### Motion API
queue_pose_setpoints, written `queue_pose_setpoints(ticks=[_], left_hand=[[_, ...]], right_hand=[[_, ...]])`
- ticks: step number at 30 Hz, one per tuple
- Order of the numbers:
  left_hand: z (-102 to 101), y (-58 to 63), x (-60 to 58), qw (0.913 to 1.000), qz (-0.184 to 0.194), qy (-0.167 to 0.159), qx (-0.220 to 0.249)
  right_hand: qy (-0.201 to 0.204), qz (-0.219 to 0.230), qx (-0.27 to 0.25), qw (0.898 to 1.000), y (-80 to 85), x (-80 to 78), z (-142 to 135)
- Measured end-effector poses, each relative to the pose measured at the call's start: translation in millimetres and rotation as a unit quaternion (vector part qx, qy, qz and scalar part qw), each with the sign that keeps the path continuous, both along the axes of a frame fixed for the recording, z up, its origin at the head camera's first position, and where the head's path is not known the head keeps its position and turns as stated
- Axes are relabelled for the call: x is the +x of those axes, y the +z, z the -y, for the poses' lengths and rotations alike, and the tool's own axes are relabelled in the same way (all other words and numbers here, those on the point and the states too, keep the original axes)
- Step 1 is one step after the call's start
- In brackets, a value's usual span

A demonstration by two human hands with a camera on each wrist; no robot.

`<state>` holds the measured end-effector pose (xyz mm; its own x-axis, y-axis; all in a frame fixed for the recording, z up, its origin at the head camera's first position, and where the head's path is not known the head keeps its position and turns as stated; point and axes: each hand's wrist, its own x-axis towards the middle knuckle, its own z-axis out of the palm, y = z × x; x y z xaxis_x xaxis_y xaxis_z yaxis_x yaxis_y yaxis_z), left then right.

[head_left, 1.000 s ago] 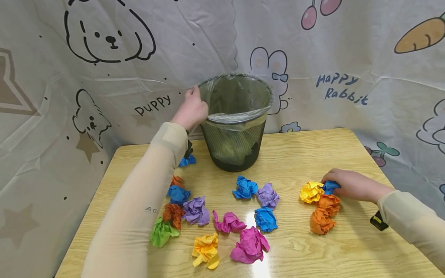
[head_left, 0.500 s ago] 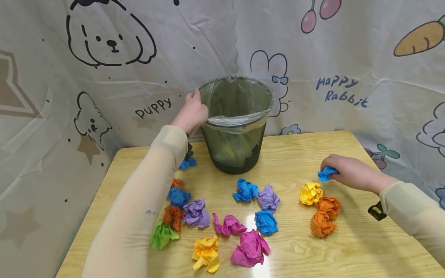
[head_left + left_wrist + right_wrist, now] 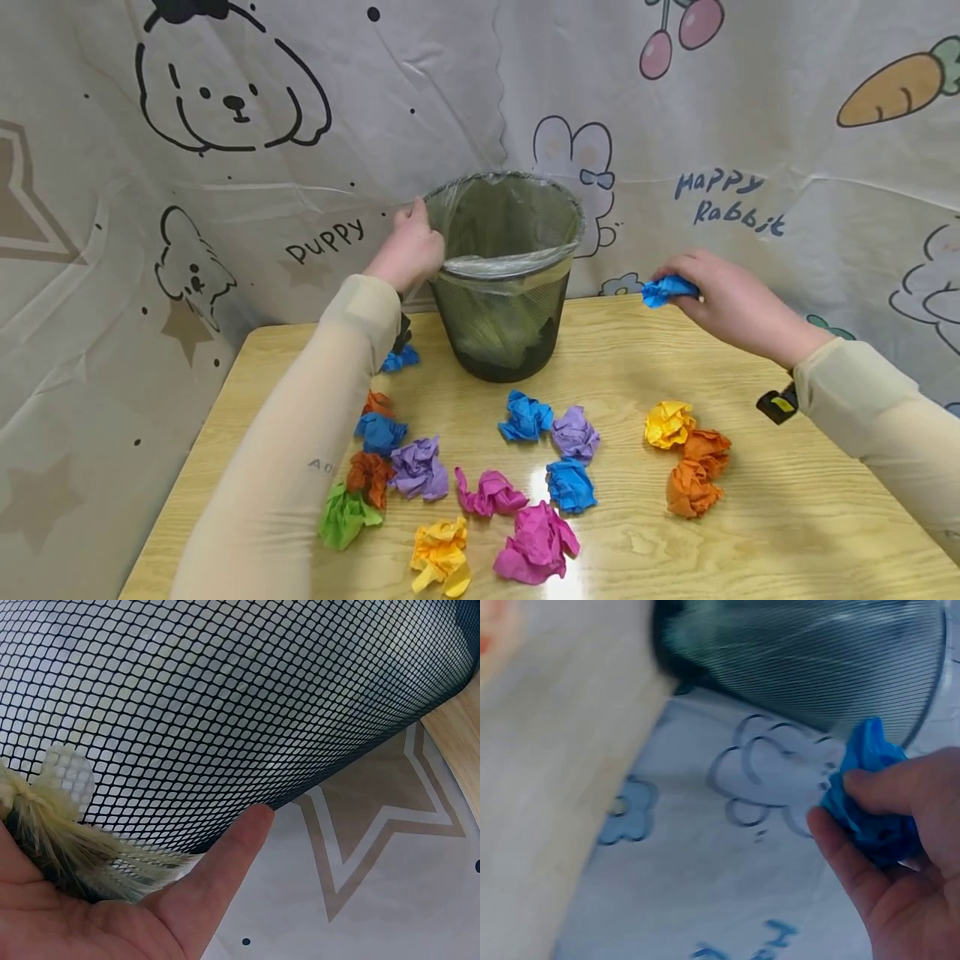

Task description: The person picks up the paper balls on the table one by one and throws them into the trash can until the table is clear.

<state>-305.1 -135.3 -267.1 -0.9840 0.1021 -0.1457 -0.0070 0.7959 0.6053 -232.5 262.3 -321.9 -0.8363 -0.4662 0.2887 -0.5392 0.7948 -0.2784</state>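
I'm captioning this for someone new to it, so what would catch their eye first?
Probably the black mesh bin with its clear liner, toward the back of the table, gripped by the left hand. Next, the bright crumpled paper balls scattered in front of it. To the right, the right hand holds a blue ball above the table.

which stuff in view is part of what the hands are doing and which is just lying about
Part of the job, it seems:
blue paper ball, held in the right hand
mesh bin with its clear liner, left hand at the rim
probably the other paper balls on the table

Just there:
wooden table, only as surface
printed cloth backdrop
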Motion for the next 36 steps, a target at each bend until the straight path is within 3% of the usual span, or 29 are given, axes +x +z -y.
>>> queue_pose_setpoints(ticks=[8,18,27,36], left_hand=[[0,3.0,-0.4,0.9998,0.006,-0.005,-0.016],[1,4.5,-3.6,0.9995,0.022,-0.009,-0.021],[1,5.5,-5.7,0.9991,0.025,-0.015,-0.031],[0,6.8,-5.4,0.9990,0.041,-0.008,-0.017]], right_hand=[[0.004,-0.060,-0.038,0.997,42.1,-21.8,35],[-0.002,-0.044,-0.076,0.996,73.0,-44.1,69],[0.010,-0.034,-0.086,0.996,84.6,-59.2,101],[0.043,0.005,-0.044,0.998,82.7,-74.3,131]])
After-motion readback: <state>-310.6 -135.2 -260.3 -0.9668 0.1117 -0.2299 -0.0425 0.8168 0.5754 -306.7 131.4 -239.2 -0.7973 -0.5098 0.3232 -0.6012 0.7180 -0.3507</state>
